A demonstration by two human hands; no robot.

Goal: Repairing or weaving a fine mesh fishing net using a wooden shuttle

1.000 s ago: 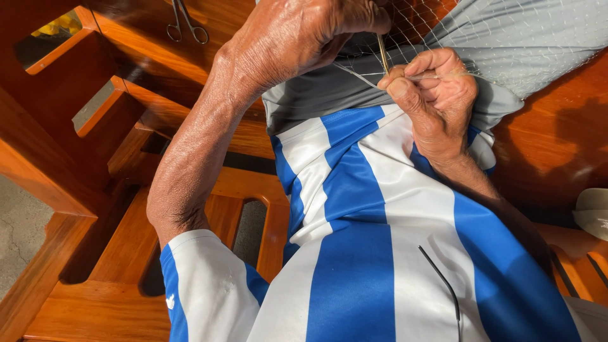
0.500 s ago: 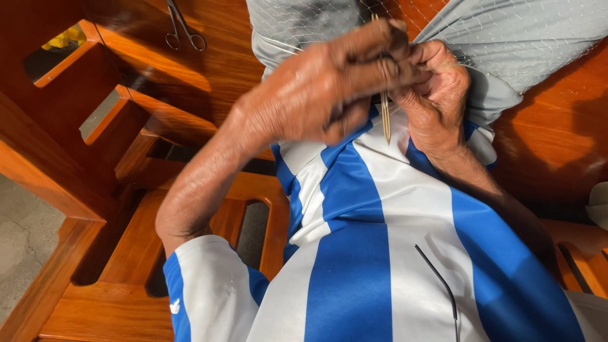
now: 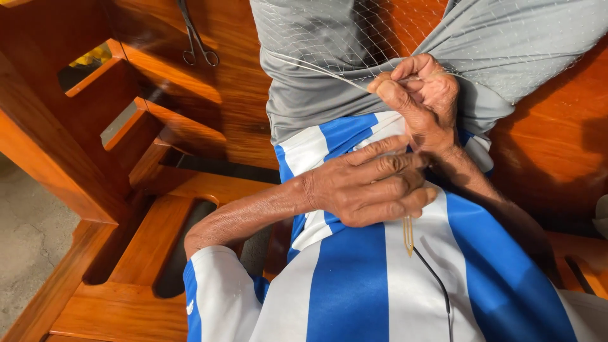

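Note:
My left hand (image 3: 364, 183) rests low against my blue and white striped shirt (image 3: 354, 278), closed around a thin yellowish netting needle (image 3: 408, 235) whose tip points down below the fingers. My right hand (image 3: 421, 95) sits higher, thumb and fingers pinched on a pale twine (image 3: 316, 68) and the edge of a fine mesh net (image 3: 354, 31). The net lies spread over my grey shorts (image 3: 506, 44) on my lap. The twine runs taut up and left from the pinch.
A wooden bench or seat (image 3: 209, 107) of orange-brown planks surrounds me, with slatted gaps at left. A pair of metal scissors (image 3: 196, 41) lies on the wood at top left. Concrete floor (image 3: 25, 253) shows at the bottom left.
My left hand has dropped from up by the net down to my belly, carrying the needle downward. My right hand has kept its pinch on the net.

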